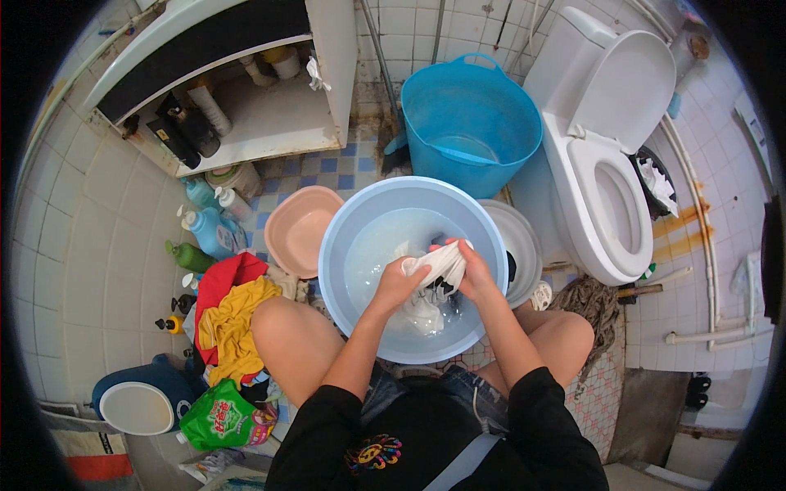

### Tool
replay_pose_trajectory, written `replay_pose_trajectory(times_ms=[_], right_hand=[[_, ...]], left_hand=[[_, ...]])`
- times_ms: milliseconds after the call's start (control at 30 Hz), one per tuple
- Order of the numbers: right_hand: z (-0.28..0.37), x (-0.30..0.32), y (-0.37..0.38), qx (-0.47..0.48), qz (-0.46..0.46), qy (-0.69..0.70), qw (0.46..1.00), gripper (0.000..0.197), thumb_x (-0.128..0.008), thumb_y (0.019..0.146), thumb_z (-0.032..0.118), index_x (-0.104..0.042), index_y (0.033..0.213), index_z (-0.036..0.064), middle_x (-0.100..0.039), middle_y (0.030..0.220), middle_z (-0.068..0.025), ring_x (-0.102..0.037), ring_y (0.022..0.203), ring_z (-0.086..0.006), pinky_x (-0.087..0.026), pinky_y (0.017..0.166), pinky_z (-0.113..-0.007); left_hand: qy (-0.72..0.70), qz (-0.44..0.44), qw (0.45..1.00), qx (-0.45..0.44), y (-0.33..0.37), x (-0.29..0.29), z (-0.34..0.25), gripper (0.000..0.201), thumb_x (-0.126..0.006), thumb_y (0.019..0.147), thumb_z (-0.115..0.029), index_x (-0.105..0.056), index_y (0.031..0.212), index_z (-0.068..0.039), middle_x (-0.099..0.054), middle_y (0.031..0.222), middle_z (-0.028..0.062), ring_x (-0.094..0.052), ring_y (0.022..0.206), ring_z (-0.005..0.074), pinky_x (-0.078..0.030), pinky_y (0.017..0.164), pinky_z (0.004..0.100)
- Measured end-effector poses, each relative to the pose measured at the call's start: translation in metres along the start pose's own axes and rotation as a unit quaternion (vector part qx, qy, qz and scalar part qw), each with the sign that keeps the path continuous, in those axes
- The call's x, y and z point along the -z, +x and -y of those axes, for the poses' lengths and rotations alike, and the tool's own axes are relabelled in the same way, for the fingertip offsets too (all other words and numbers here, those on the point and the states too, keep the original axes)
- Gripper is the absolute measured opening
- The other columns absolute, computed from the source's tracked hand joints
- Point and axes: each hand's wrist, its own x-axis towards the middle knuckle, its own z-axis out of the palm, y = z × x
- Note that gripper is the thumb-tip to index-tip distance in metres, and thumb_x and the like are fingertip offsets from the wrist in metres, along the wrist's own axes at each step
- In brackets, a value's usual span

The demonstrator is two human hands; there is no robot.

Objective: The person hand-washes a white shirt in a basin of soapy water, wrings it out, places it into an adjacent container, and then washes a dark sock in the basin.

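Observation:
Over a large light-blue basin [342, 323] of cloudy water, both of my hands grip a wet white cloth [442, 263]. My left hand [399, 284] is closed on its left side, and my right hand [476, 272] is closed on its right side. The cloth is bunched and stretched between them. Below it, more white fabric [424, 315] lies in the water beside some dark fabric [453, 307]. What kind of garment the white cloth is, I cannot make out.
Left of the basin stand a pink tub [304, 214], several bottles [214, 233] and a heap of red and yellow clothes [237, 323]. A blue bucket [471, 123] stands behind. To the right are a grey-white basin [528, 245], a toilet [602, 221] and a dark mop head [591, 307].

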Motion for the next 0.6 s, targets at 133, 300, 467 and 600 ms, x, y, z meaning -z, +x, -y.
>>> replay_pose_trajectory(times_ms=[133, 300, 467, 600], right_hand=[[-0.009, 0.015, 0.005, 0.043, -0.034, -0.114, 0.992, 0.028, -0.037, 0.092, 0.026, -0.045, 0.108, 0.0043, -0.053, 0.111, -0.0194, -0.053, 0.101, -0.0295, -0.041, 0.088, -0.038], [-0.049, -0.035, -0.020, 0.252, 0.001, -0.509, 0.823, 0.041, -0.046, 0.087, 0.018, -0.038, 0.125, 0.0051, -0.035, 0.132, -0.0176, -0.028, 0.124, -0.0324, -0.020, 0.103, -0.038], [-0.075, -0.010, -0.011, 0.280, -0.024, -0.557, 0.781, 0.047, -0.046, 0.087, 0.020, -0.032, 0.130, 0.0080, -0.025, 0.138, -0.0173, -0.012, 0.130, -0.0362, -0.008, 0.105, -0.043], [-0.054, 0.028, 0.008, 0.228, -0.095, -0.534, 0.808, 0.047, -0.044, 0.087, 0.020, -0.033, 0.130, 0.0059, -0.029, 0.136, -0.0180, -0.017, 0.129, -0.0367, -0.012, 0.105, -0.044]], left_hand=[[-0.051, -0.020, 0.998, 0.009, 0.010, -0.002, 0.007, 0.035, -0.052, 0.086, -0.028, -0.053, 0.104, 0.002, -0.058, 0.088, 0.0074, -0.054, 0.079, 0.0129, -0.043, 0.070, 0.0246], [-0.245, -0.128, 0.961, 0.003, 0.023, -0.007, 0.058, 0.037, -0.046, 0.088, -0.025, -0.046, 0.116, 0.000, -0.056, 0.099, 0.0098, -0.053, 0.089, 0.0150, -0.043, 0.077, 0.0269], [-0.246, -0.006, 0.968, 0.054, -0.006, -0.030, 0.049, 0.039, -0.041, 0.090, -0.025, -0.043, 0.119, 0.002, -0.052, 0.111, 0.0105, -0.049, 0.098, 0.0158, -0.040, 0.084, 0.0291], [-0.216, -0.005, 0.972, 0.091, -0.019, -0.050, 0.048, 0.040, -0.039, 0.092, -0.028, -0.046, 0.115, 0.004, -0.053, 0.108, 0.0088, -0.049, 0.096, 0.0149, -0.038, 0.084, 0.0272]])
